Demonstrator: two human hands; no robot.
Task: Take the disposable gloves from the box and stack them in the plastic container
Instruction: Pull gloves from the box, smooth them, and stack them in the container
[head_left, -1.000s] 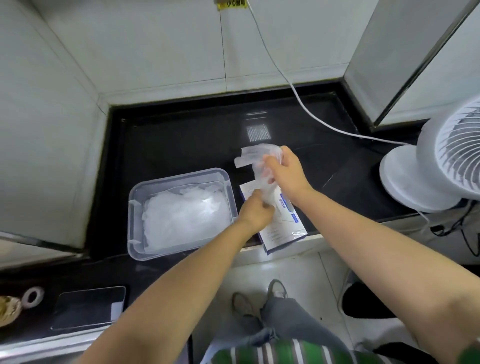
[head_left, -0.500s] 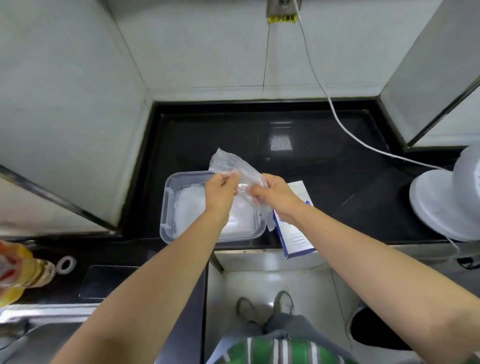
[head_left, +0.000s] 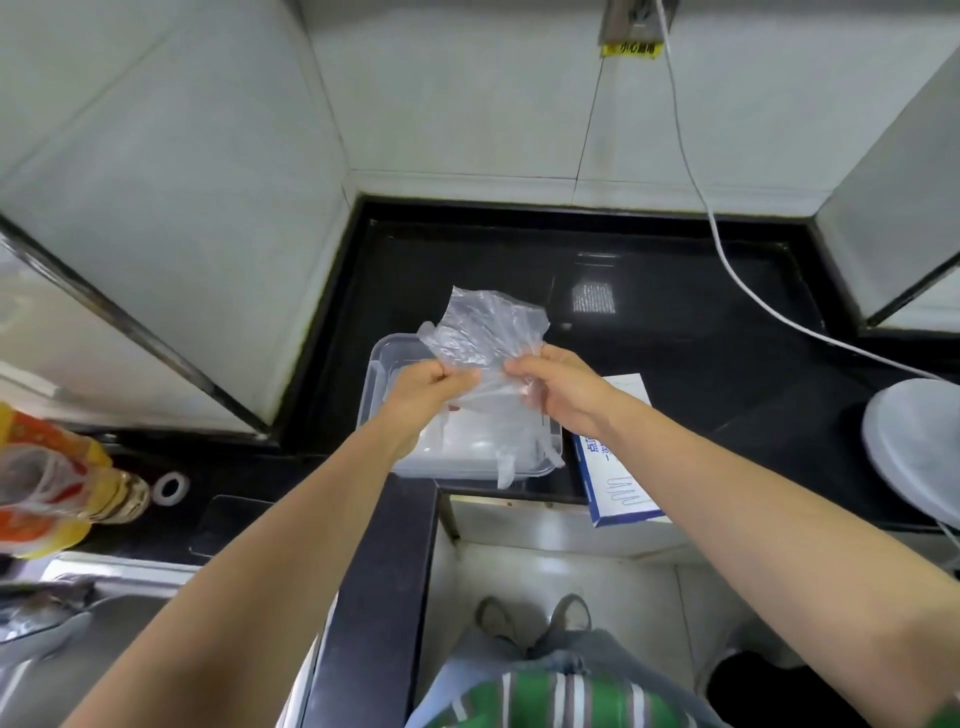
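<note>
Head view: clear disposable glove (head_left: 483, 332) is held spread at centre frame, above the far end of the plastic container (head_left: 378, 364). Left hand (head_left: 423, 389) and right hand (head_left: 561, 387) each pinch its lower edge, fingers curled on the film. Container holds a pile of gloves (head_left: 467, 447), and one strip hangs over the near right rim. Risk: the film is thin and limp, so a light pinch may slip, or it folds and lands crumpled instead of flat. Risk: more plastic drapes outside the rim and slides to the floor. Box (head_left: 618, 488), just right of the container, overhangs the table (head_left: 701, 322) edge, so an arm bump likely tips it off.
</note>
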